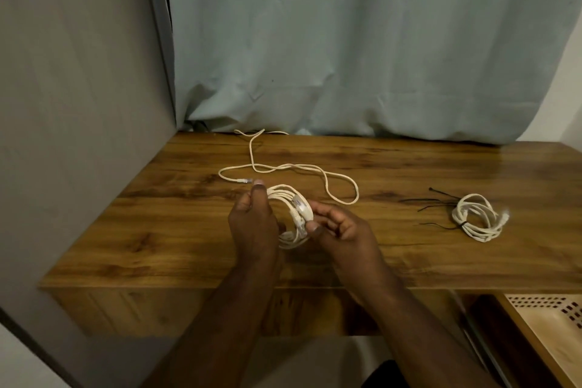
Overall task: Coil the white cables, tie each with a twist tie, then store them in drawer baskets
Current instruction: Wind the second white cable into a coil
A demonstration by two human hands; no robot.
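From the head camera, both hands meet over the middle of the wooden bench. The left hand is closed around the left side of a coiled white cable, thumb up along the loops. The right hand pinches the coil's right side, thumb pressed beside a plug end. A loose white cable lies uncoiled on the bench just behind the hands, trailing back to the curtain. To the right, well apart, a tied cable bundle rests beside a few black ties. A perforated basket shows at the lower right, below the bench edge.
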